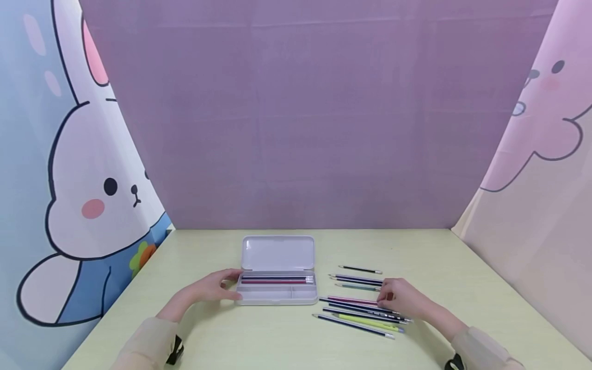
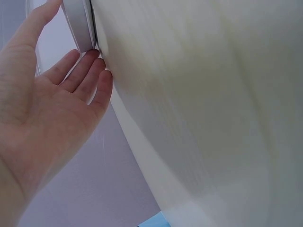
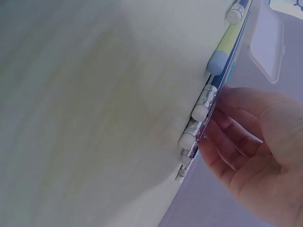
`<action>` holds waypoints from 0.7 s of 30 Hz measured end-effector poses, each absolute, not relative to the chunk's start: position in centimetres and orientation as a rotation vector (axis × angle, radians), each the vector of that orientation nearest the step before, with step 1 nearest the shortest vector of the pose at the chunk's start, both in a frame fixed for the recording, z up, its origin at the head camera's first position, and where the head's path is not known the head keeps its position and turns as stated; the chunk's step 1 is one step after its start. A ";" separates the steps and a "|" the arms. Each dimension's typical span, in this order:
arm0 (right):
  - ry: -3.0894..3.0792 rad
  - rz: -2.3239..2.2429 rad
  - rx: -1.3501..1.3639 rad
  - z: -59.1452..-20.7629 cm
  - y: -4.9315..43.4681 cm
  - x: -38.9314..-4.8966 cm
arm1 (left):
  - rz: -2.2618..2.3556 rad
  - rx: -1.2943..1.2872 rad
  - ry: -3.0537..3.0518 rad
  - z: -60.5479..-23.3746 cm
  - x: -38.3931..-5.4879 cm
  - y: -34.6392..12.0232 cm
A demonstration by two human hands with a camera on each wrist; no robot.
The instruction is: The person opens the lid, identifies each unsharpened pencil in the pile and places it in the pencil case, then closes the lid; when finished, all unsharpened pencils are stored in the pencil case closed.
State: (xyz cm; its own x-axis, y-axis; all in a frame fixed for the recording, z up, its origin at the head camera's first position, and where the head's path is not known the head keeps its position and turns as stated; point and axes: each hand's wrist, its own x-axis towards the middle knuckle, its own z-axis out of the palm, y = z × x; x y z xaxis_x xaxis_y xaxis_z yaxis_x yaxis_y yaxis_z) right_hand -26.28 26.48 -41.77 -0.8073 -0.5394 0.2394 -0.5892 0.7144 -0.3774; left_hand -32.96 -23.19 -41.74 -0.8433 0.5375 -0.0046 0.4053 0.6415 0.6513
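Observation:
My left hand holds the left end of a white pencil case, with the thumb at its front corner and the fingers at its back corner. The case lies with its lid raised, and several dark and red pencils are inside its back compartment. Over a spread of pencils to the right, my right hand pinches the eraser end of a red pencil; its fingertips are partly hidden. Dark pencils and a yellow-green pencil with a blue end lie nearest the front.
Behind the right hand's fingers lie a short dark pencil, dark pencils and a teal pencil. The pale table ends at a purple cloth at the back. Printed curtains hang at both sides.

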 end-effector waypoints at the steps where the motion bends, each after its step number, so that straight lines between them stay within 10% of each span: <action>1: -2.807 0.672 0.922 -41.8 26.5 -26.3 | 0.984 0.775 2.663 -41.7 -33.0 -23.2; 21: -2.749 0.762 0.971 -41.0 26.7 -26.4 | 1.007 0.783 2.641 -41.6 -32.8 -23.2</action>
State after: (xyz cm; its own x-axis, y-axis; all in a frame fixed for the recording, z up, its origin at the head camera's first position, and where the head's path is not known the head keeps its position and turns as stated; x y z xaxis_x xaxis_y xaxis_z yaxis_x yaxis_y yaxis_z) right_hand -26.41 26.69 -41.03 -0.7849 -0.5533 0.2788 -0.6179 0.6659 -0.4181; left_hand -32.80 -23.18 -41.57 -0.8373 0.5468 -0.0058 0.4041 0.6259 0.6670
